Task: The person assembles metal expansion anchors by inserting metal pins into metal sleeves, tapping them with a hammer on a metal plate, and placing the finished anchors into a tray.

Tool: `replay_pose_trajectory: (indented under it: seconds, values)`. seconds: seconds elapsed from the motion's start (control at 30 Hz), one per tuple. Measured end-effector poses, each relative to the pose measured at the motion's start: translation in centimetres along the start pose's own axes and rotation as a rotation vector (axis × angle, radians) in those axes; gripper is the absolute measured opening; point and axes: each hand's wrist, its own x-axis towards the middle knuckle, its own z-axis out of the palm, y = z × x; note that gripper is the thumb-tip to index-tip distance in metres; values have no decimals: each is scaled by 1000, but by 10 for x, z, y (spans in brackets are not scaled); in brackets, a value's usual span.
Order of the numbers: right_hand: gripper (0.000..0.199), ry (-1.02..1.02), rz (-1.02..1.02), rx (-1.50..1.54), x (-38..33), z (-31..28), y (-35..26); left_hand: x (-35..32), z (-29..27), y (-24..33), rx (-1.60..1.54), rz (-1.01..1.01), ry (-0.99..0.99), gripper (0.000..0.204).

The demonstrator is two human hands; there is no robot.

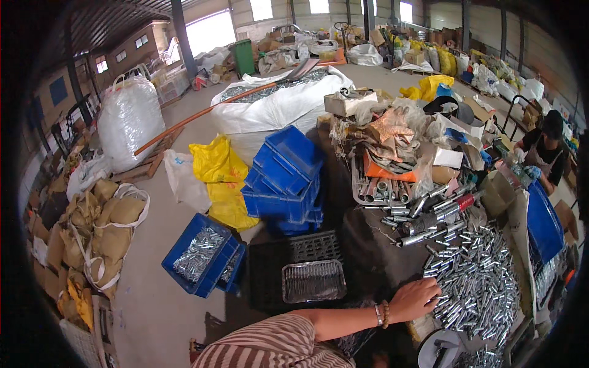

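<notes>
Head view: work appears partway along, with some pieces contained at the left and many loose at the right; the exact share done cannot be told.
Blue bin, left: the open bin [181, 284] stands tilted in view near the floor, holding a heap of small metal pieces [201, 251]; this portion looks set aside.
Second blue bin: another bin [240, 264] sits under and beside the first; some metal shows inside.
Stacked bins: several blue bins [285, 178] stand nested at uneven angles; their contents cannot be seen.
Shallow tray: the silvery tray [314, 300] rests on a black crate [270, 254]; slender items appear to lie in it, too dark to identify.
Left hand: the bare hand [417, 299], palm down, fingers bent and held fairly close together, touches the near-left edge of the pile; whether a piece is gripped cannot be told.
Right hand: not discernible; its opening and any load cannot be told.
Loose pile: a broad heap of metal pieces [475, 276] covers the right side of the dark work surface [377, 251]; judged as the portion left.
Pale dish: a round dish [451, 338] sits just below the pile, with a dark item inside.
</notes>
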Motion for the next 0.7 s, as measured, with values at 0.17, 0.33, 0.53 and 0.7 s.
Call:
replay_pose_trajectory:
  seconds: [0.17,0.33,0.53,0.7]
  values:
    - [42,-24,-167,-180,40,7,34,1,3,-4,21,2,-35,16]
    - [43,-50,-325,-359,73,16,73,1,9,-8,53,15,-19,16]
    - [45,-92,-514,-572,97,25,116,-6,11,-7,82,33,10,15]
    - [47,-80,-606,-748,83,28,144,-8,13,1,63,82,25,17]
